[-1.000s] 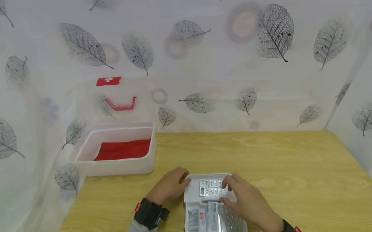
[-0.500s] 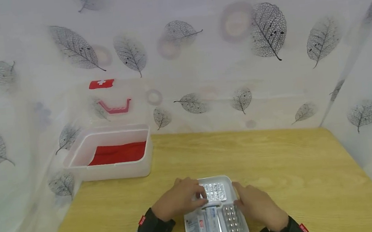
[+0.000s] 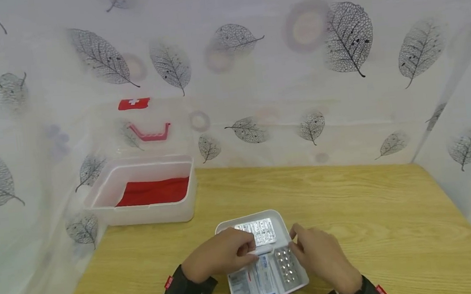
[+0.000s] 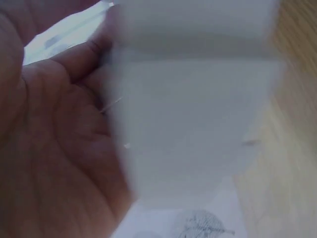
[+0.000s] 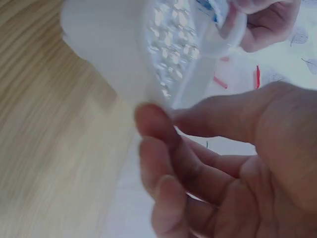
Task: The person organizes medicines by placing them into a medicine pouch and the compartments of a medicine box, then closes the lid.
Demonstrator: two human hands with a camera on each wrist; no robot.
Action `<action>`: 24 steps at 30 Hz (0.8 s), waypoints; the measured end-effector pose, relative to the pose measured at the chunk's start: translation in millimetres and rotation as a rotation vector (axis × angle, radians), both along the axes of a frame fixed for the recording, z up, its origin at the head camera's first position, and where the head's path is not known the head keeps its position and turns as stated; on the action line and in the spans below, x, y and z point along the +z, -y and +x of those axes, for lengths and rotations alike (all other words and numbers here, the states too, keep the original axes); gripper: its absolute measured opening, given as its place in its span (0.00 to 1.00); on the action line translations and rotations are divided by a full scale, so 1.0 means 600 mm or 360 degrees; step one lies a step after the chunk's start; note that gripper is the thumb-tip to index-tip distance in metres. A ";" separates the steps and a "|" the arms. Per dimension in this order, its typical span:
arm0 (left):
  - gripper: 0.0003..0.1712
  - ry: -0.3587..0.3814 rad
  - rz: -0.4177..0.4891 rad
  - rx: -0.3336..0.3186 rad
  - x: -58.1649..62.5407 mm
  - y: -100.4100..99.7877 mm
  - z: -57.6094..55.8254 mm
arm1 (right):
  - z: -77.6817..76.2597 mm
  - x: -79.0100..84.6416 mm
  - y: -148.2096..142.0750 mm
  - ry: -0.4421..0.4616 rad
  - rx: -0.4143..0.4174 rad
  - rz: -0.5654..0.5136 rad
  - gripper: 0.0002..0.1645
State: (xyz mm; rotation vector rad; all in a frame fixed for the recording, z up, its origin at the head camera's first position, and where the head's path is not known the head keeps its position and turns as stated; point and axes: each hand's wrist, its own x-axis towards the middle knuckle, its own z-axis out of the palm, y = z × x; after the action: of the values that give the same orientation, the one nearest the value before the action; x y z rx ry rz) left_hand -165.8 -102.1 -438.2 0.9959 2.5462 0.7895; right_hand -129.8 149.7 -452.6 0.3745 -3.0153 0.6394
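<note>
A white plastic medicine case (image 3: 280, 226) lies open and slightly turned on the table in the head view. Its lid half bears a silver blister pack (image 3: 262, 232); the near half carries another blister pack (image 3: 285, 267) and flat printed packets (image 3: 265, 277). My left hand (image 3: 218, 254) reaches across the case's left side, fingers curled at a white loop (image 5: 241, 32) near the hinge. At the right edge, my right hand (image 3: 325, 256) pinches the case wall between thumb and fingertip, plain in the right wrist view. A blurred white panel (image 4: 193, 124) fills the left wrist view.
A translucent box (image 3: 152, 214) with a red cloth (image 3: 154, 192) inside stands at the table's back left; its raised lid has a red handle (image 3: 151, 135). A leaf-patterned curtain (image 3: 250, 83) hangs behind the wooden table (image 3: 353, 201).
The case has turned counterclockwise. My left hand has gone from the lid's left edge to the hinge area, while my right hand has shifted from over the lid to the right edge.
</note>
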 end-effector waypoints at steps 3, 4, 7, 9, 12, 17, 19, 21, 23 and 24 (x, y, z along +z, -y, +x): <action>0.12 -0.0091 0.0082 0.0064 0.012 0.028 0.007 | -0.009 0.012 0.016 -0.0027 0.0010 -0.0073 0.04; 0.12 -0.0145 0.0093 0.0100 0.017 0.040 0.010 | -0.012 0.016 0.021 -0.0021 0.0016 -0.0106 0.05; 0.10 -0.0299 0.0122 0.0257 0.041 0.087 0.021 | -0.019 0.030 0.038 -0.0021 0.0042 -0.0206 0.11; 0.09 -0.0387 0.0149 0.0384 0.062 0.123 0.028 | -0.024 0.038 0.052 -0.0065 0.0067 -0.0240 0.15; 0.10 -0.0453 0.0205 0.0550 0.096 0.180 0.033 | -0.032 0.045 0.079 -0.0171 0.0162 -0.0212 0.15; 0.13 -0.0629 0.0194 0.0802 0.129 0.267 0.022 | -0.057 0.042 0.143 -0.0232 0.0463 -0.0148 0.17; 0.13 -0.0706 0.0146 0.0907 0.136 0.296 0.013 | -0.070 0.041 0.172 -0.0241 0.0583 -0.0149 0.22; 0.12 -0.0743 0.0098 0.1002 0.139 0.319 0.003 | -0.086 0.041 0.202 -0.0242 0.0668 -0.0140 0.28; 0.12 -0.0767 0.0044 0.1077 0.140 0.341 -0.008 | -0.102 0.036 0.234 -0.0264 0.0734 -0.0106 0.34; 0.12 -0.0776 0.0024 0.1110 0.140 0.351 -0.014 | -0.110 0.032 0.250 -0.0297 0.0758 -0.0067 0.36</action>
State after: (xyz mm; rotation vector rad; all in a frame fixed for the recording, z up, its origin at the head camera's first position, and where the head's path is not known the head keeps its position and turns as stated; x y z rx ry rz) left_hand -174.4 -312.6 -354.4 0.2893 3.3803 0.7932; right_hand -195.7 -0.1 -433.5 1.1012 -2.7366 0.6432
